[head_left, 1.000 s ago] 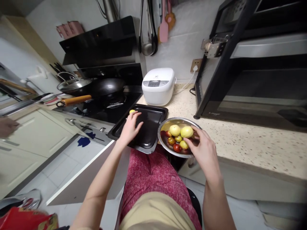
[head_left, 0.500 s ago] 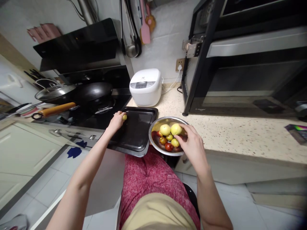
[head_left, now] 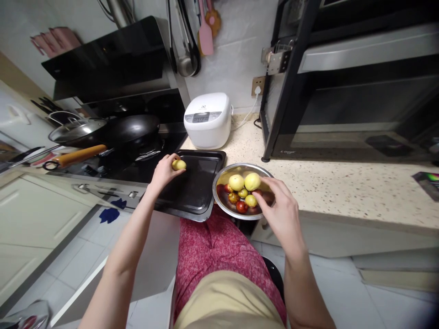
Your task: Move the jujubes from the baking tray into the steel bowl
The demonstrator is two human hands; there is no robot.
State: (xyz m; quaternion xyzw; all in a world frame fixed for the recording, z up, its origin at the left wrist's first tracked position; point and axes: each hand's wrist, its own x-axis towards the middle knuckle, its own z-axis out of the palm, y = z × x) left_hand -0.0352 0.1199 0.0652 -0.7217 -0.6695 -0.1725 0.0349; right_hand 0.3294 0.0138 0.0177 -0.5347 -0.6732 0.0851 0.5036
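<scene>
My left hand (head_left: 166,172) pinches a small yellow-green fruit (head_left: 179,165) between thumb and fingers. It is over the left side of a black baking tray (head_left: 195,183); whether the fruit touches the tray I cannot tell. My right hand (head_left: 281,205) reaches over the rim of a steel bowl (head_left: 219,201), thumb and fingers apart. Its fingertips are right beside a pale yellow-green round fruit (head_left: 252,181) in the bowl. Another pale fruit (head_left: 236,183) lies next to it, with a shiny red fruit (head_left: 242,207) and several smaller yellow and brownish ones below.
Behind the tray stands a white rice cooker (head_left: 207,121). A wok (head_left: 132,132) with a wooden handle and a lidded pan (head_left: 78,130) are on the stove to the left. At the right, a black rack holds an oven (head_left: 343,119). Utensils hang on the wall.
My left hand has turned slightly, showing more of the fruit it holds. My right hand has shifted a little to the right, its fingers drawn slightly off the pale fruit.
</scene>
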